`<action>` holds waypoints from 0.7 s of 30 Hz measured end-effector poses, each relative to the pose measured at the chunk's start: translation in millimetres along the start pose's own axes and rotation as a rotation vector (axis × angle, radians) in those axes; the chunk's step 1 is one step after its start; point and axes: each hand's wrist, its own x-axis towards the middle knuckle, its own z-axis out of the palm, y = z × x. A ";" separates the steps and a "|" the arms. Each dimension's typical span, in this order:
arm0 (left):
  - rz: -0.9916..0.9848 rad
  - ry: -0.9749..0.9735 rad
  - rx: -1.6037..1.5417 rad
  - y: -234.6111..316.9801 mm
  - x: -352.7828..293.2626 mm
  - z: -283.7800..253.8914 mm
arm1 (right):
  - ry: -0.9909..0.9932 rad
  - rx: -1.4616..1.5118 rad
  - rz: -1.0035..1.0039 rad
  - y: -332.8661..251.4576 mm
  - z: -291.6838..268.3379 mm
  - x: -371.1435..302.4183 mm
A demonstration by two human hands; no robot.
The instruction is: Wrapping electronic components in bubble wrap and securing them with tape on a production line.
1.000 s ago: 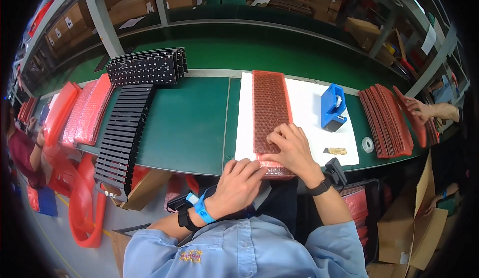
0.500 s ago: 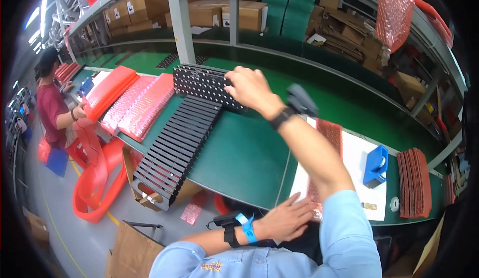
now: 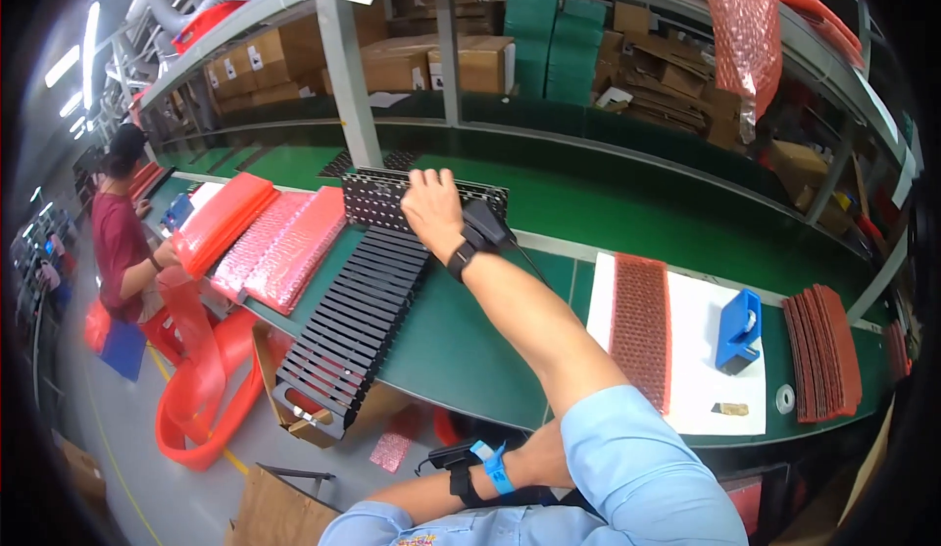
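Note:
My right hand (image 3: 433,211) reaches across the bench, its fingers over the top edge of a black perforated metal panel (image 3: 368,203), gripping it. This panel stands upright at the far side and seems to have more sheets behind it. In front lies a long black slatted metal panel (image 3: 358,296), its handle end sticking out past the near edge. My left hand (image 3: 544,456) is close to my body, with a blue band at the wrist. The right arm hides its fingers.
Pink bubble-wrap bags (image 3: 294,247) lie left of the panels. To the right, a bubble-wrap sheet (image 3: 639,335) and a blue tape dispenser (image 3: 737,332) rest on white board, beside stacked red-brown pads (image 3: 821,355). A co-worker (image 3: 127,232) stands at the left. Metal posts (image 3: 350,85) rise behind.
My right hand has moved left along the panel's top edge. My left hand has slipped behind my right forearm. The view has shifted, and the bubble-wrap sheet shows more fully.

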 end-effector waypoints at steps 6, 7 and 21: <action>0.026 -0.060 0.148 -2.2 -1.1 5.7 | 0.135 -0.158 -0.052 -0.1 -5.7 -12.8; 0.028 -0.063 0.151 -0.9 -2.2 6.5 | 0.161 -0.190 -0.068 -2.5 -7.9 -14.6; 0.052 -0.062 0.406 -5.1 20.3 11.6 | -0.164 0.427 0.069 91.8 -93.9 9.3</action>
